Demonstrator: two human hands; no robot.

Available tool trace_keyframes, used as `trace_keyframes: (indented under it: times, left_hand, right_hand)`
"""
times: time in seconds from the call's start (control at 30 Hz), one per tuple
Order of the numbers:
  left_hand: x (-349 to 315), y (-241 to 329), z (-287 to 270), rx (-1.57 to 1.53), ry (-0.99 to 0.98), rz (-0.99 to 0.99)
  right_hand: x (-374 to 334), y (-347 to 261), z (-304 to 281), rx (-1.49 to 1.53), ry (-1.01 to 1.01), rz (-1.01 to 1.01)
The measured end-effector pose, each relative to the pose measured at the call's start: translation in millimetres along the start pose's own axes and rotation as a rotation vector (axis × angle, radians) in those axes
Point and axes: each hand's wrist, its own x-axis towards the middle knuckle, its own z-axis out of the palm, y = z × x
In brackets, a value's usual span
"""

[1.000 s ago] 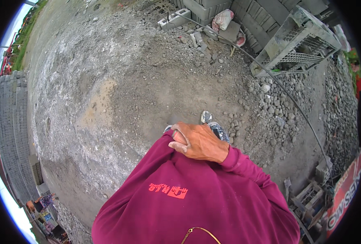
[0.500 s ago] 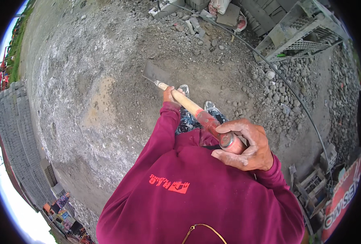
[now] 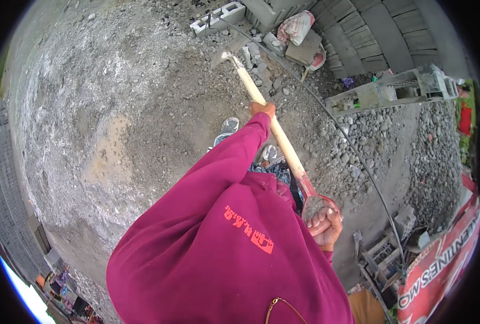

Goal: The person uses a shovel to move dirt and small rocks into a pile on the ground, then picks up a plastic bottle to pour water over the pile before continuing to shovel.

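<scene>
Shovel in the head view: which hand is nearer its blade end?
The left hand, gripping the pale wooden shaft partway along; the right hand is farther away, at the red handle on the other end.

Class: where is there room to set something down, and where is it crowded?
Open: gritty gray ground between the tan sandy patch and pale wooden-handled shovel. Crowded: around the white-and-red sack, hollow gray concrete block and black cable.

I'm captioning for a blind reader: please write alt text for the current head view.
Two maroon-sleeved arms hold a shovel with a pale wooden shaft and red handle over grey, stony ground, left hand on the shaft, right hand on the handle.
</scene>
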Motion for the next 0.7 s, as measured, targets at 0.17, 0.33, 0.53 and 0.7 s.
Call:
trace_keyframes:
  times: [0.17,0.33,0.53,0.7]
  left_hand:
    - [123,45,14,0.387,0.065,-0.021]
    - [98,39,89,0.464,0.037,-0.048]
    - [86,0,136,-0.045,0.032,-0.182]
    - [40,12,190,-0.25,-0.027,-0.191]
  right_hand:
    - [109,30,58,0.131,-0.059,0.157]
    - [167,-7,39,-0.007,0.021,0.098]
    - [181,-87,24,-0.494,0.072,-0.104]
    - [175,-134,20,-0.405,0.119,-0.127]
